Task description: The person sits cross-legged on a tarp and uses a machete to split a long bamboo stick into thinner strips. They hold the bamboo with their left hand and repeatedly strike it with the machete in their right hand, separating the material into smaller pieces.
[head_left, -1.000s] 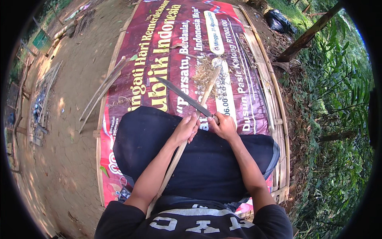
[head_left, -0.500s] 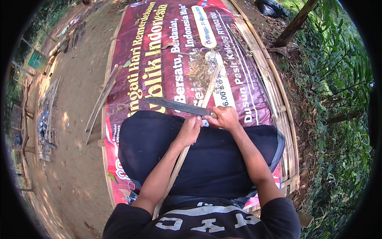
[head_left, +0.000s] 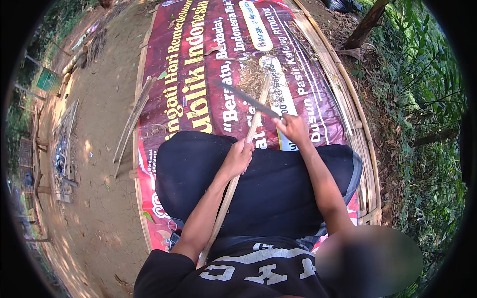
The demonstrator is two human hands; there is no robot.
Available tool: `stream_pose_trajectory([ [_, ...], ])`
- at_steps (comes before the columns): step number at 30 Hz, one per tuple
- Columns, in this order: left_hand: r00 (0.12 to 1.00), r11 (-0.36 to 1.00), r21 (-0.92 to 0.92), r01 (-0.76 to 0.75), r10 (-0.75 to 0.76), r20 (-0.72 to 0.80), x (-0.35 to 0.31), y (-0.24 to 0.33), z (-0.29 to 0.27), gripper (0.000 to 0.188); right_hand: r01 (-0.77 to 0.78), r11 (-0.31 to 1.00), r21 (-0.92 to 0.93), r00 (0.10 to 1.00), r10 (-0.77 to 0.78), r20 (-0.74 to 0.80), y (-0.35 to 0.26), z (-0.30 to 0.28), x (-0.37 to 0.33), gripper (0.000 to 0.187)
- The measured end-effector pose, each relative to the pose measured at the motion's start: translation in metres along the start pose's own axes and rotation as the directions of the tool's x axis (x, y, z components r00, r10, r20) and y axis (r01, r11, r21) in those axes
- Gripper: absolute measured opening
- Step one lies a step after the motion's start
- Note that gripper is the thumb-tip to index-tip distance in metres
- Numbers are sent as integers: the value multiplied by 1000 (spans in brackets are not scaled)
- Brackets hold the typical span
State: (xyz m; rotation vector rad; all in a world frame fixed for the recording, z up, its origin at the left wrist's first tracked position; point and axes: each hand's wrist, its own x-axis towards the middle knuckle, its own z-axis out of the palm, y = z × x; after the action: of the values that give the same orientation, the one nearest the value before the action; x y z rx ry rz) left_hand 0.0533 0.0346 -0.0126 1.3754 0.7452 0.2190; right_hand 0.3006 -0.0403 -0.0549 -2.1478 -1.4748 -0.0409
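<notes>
A long pale strip of bamboo or wood [head_left: 230, 194] slants from beside my body across my lap, its far end lying over a heap of shavings [head_left: 252, 78]. My left hand [head_left: 239, 158] is wrapped round the strip near its middle. In my right hand [head_left: 293, 129] is the handle of a machete [head_left: 246, 98], whose long dark blade crosses the strip beyond my left hand and points to the far left. Blade and strip appear to touch where they cross. Dark cloth [head_left: 278, 191] covers my folded legs beneath both hands.
I sit on a red printed banner [head_left: 174, 107] spread over a bamboo platform [head_left: 358, 144]. Thin split strips [head_left: 132, 124] overhang its left edge. Bare earth [head_left: 102, 134] lies to the left, green plants [head_left: 430, 164] to the right. A tree trunk [head_left: 366, 25] stands at the far right.
My right hand has moved the machete away from me along the strip, and its blade now tilts more steeply. My left hand keeps its grip on the strip.
</notes>
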Motion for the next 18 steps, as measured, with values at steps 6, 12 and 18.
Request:
stream_pose_trajectory([
  [6, 1000, 999, 37, 6, -6, 3, 16, -1, 3, 41, 134, 989, -56, 991, -135, -20, -28, -9, -5, 60],
  [12, 998, 997, -77, 19, -14, 65, -8, 0, 5, 43, -64, 998, -9, 998, 64, -6, 14, -2, 4, 61],
  [18, 993, 972, -235, -10, 38, 115, 5, 15, 6, 40, -450, 890, 69, 890, 441, 118, 3, -33, 13, 69],
])
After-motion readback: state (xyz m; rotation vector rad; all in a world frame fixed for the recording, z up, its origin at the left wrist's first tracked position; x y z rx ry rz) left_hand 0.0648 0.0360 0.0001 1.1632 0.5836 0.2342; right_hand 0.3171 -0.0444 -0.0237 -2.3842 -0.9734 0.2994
